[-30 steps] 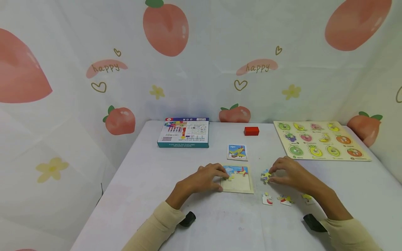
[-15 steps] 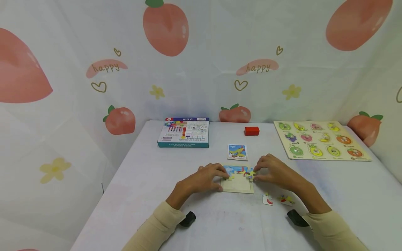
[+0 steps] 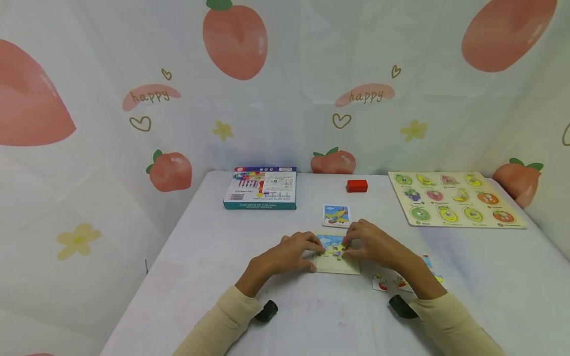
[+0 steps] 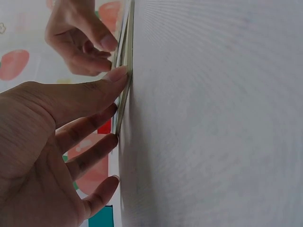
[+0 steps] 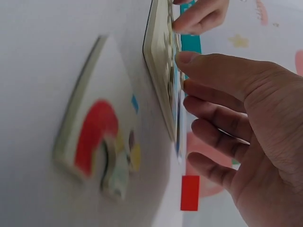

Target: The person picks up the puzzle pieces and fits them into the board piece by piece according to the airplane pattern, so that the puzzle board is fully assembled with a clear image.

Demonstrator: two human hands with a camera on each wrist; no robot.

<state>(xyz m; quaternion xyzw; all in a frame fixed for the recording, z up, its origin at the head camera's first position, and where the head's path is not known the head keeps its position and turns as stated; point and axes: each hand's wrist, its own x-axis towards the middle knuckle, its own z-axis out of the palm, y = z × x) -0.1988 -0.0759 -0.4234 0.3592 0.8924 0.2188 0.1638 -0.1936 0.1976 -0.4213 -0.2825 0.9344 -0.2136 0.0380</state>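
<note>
Head view: The right hand [image 3: 371,243] pinched a jigsaw piece [image 3: 339,251] between thumb and index finger. The piece lay to the left of those fingertips, over the middle of the puzzle tray [image 3: 336,269], just beside the yellow part of the fitted pieces [image 3: 328,240]; whether it touched them could not be told. It had no marked long axis. The left hand [image 3: 291,253] rested at the tray's left side, thumb at the near corner, index finger reaching over the surface. Both hands were near the piece, the right nearer, being in contact. The red-arc piece [image 3: 379,283] lay on the table, off the tray's near right corner.

Left wrist view: The left fingers were spread, with the thumb against the tray's edge. The right thumb and fingers appeared beyond, curled towards the tray; the piece could not be made out.

Right wrist view: The tray was seen nearly edge-on. The right thumb and index met its upper side, the other fingers standing apart; the pinched piece was largely hidden. The red-arc piece lay flat in the foreground, well clear of the fingers.
</note>
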